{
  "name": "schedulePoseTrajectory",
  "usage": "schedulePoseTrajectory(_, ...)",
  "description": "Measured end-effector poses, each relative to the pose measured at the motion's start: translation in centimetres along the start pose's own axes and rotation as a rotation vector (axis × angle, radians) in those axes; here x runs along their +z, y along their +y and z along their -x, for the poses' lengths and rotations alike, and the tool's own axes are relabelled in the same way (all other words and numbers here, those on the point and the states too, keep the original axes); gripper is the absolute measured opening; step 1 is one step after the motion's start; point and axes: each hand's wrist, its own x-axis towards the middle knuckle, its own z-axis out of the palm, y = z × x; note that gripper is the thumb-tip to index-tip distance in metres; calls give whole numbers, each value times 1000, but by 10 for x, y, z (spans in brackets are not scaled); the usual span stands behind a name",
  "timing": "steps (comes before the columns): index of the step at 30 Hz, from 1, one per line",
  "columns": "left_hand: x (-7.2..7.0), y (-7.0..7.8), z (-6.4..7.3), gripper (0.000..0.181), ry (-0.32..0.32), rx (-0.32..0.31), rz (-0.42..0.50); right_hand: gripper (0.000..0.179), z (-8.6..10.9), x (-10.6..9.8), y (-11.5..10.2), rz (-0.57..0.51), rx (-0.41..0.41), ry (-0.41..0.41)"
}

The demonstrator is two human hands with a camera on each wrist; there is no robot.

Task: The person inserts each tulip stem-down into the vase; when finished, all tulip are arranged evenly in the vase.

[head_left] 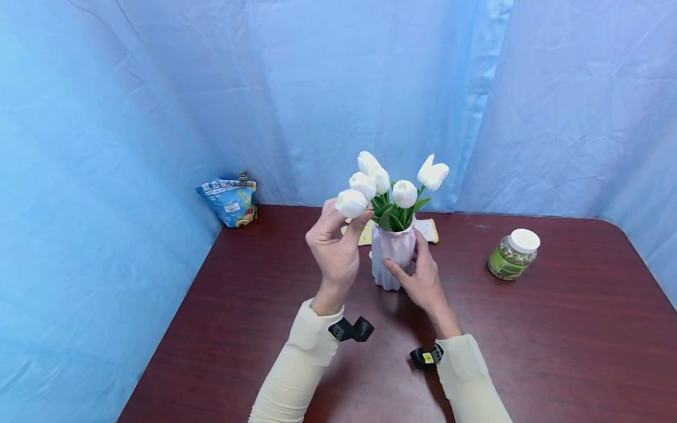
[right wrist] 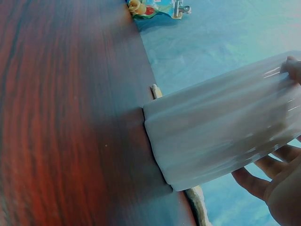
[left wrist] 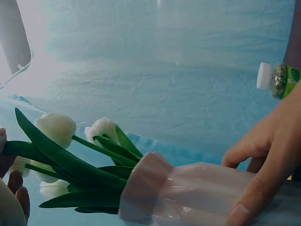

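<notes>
A pale fluted vase (head_left: pixel 392 258) stands upright on the table, holding several white tulips with green leaves (head_left: pixel 390 218). My right hand (head_left: pixel 423 279) grips the vase around its side, thumb across the front; in the right wrist view the fingers wrap the vase (right wrist: pixel 216 127) from both sides. With its fingertips, my left hand (head_left: pixel 335 249) pinches a white tulip (head_left: pixel 351 203) just below the bloom, at the left of the bunch. In the left wrist view only part of the left hand (left wrist: pixel 16 202) shows at the left edge, beside the leaves (left wrist: pixel 70 155).
Behind the vase lies a flat white and yellow packet (head_left: pixel 427 230). To the right is a jar with a white lid (head_left: pixel 513 254). A blue bag with a clip (head_left: pixel 231 202) sits at the table's far left corner. Blue curtains (head_left: pixel 338 88) hang around the dark red table (head_left: pixel 254 329).
</notes>
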Motion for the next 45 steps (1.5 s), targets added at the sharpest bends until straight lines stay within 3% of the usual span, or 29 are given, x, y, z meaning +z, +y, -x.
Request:
schedulePoseTrajectory(5,3,-5,5,11,-25,53,-98,91,0,1,0,5,-18,10)
schedulePoseTrajectory(11,9,-5,6,11,2,108,-173,91,0,1,1,8,-40,24)
schedulePoseTrajectory(17,17,-6,9,7,29,96,-172,89,0,2,2,1,-72,31)
schedulePoseTrajectory(31,17,-25,22,14,-11,36,-207,89,0,4,3,-6,-98,34)
schedulePoseTrajectory(39,14,-31,25,17,-59,66,-225,89,0,5,4,-9,-92,27)
schedulePoseTrajectory(45,5,-23,24,20,-79,109,-234,89,-1,3,5,-2,-79,19)
